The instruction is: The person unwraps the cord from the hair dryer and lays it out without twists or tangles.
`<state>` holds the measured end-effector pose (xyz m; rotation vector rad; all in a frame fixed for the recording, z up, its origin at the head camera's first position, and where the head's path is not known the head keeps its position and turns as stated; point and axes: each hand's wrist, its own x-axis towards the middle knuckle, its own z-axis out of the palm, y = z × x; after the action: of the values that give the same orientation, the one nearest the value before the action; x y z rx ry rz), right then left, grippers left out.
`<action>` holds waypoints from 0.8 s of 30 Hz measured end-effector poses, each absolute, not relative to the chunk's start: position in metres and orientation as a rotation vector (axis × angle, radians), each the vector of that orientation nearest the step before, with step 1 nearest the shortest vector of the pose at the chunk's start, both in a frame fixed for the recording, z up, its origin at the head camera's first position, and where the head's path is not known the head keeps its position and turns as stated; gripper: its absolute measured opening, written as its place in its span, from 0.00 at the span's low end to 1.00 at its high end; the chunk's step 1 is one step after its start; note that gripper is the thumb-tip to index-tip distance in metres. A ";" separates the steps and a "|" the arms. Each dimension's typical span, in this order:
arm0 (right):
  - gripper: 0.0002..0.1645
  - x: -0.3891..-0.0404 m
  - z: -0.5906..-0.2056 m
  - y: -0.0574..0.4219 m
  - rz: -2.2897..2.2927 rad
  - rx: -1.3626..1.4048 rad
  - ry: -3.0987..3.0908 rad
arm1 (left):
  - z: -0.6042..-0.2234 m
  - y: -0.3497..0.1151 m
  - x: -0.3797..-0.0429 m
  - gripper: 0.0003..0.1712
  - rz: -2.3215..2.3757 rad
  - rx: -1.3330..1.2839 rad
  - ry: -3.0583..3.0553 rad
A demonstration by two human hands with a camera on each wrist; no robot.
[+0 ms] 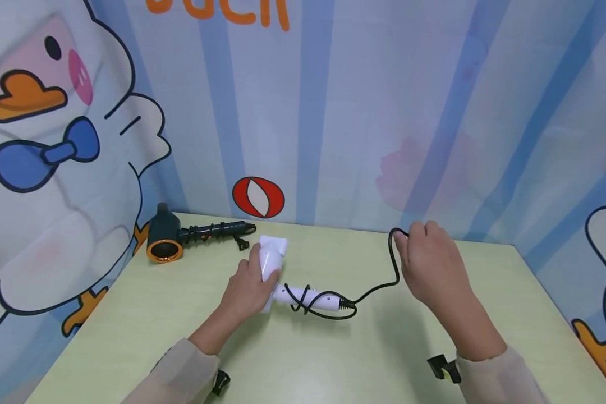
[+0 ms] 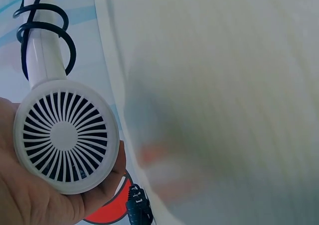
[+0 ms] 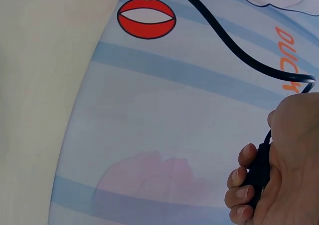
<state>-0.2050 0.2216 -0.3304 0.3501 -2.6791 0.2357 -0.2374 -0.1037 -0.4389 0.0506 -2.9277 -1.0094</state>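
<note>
A white hair dryer (image 1: 308,297) is held above the table by my left hand (image 1: 248,286), which grips it round the barrel. In the left wrist view its round vented back (image 2: 65,136) sits in the palm, fingers curled behind. The handle points right, and loose loops of black cord (image 1: 328,316) wind about it. From the handle's end the cord rises to my right hand (image 1: 431,264), higher and to the right. There the fingers curl round the black plug (image 3: 259,172), as the right wrist view shows, with the plug's prongs hidden in the hand.
A black hair dryer (image 1: 164,231) with an orange-rimmed nozzle lies at the back left of the pale table (image 1: 333,365), its cord wound round the handle. A printed duck curtain (image 1: 363,112) hangs right behind the table and along both sides.
</note>
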 end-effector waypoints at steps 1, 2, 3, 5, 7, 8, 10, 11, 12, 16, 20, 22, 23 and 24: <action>0.22 -0.203 -0.330 0.222 0.242 0.355 -2.673 | -0.439 -0.104 -0.237 0.47 -1.010 0.047 -2.926; 0.22 -0.200 -0.330 0.221 0.249 0.360 -2.667 | -0.439 -0.104 -0.238 0.47 -1.010 0.047 -2.923; 0.22 -0.198 -0.330 0.221 0.255 0.365 -2.661 | -0.439 -0.104 -0.238 0.47 -1.013 0.046 -2.922; 0.22 -0.194 -0.330 0.221 0.263 0.376 -2.650 | -0.440 -0.104 -0.239 0.47 -1.013 0.050 -2.918; 0.22 -0.190 -0.330 0.221 0.264 0.384 -2.642 | -0.440 -0.105 -0.240 0.47 -1.010 0.059 -2.916; 0.22 -0.188 -0.330 0.221 0.266 0.386 -2.641 | -0.440 -0.105 -0.241 0.46 -1.007 0.063 -2.913; 0.22 -0.184 -0.331 0.221 0.268 0.390 -2.640 | -0.440 -0.105 -0.242 0.46 -1.007 0.067 -2.908; 0.22 -0.182 -0.332 0.221 0.271 0.392 -2.642 | -0.439 -0.105 -0.242 0.46 -1.011 0.068 -2.905; 0.22 -0.180 -0.333 0.221 0.276 0.395 -2.644 | -0.439 -0.105 -0.242 0.46 -1.011 0.068 -2.905; 0.22 -0.170 -0.335 0.222 0.310 0.402 -2.673 | -0.439 -0.105 -0.243 0.47 -1.022 0.082 -2.907; 0.21 -0.163 -0.340 0.221 0.315 0.416 -2.709 | -0.438 -0.105 -0.245 0.47 -1.024 0.115 -2.908; 0.21 -0.162 -0.344 0.221 0.304 0.425 -2.718 | -0.437 -0.105 -0.246 0.47 -1.024 0.125 -2.908; 0.20 -0.162 -0.347 0.220 0.297 0.428 -2.724 | -0.437 -0.105 -0.246 0.47 -1.023 0.128 -2.907; 0.20 -0.162 -0.349 0.220 0.290 0.430 -2.728 | -0.437 -0.105 -0.247 0.48 -1.022 0.129 -2.906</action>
<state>-0.1624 0.2203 -0.3488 0.4304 -2.7277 0.2899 -0.2470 -0.1055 -0.4365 0.1295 -2.9061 -1.0222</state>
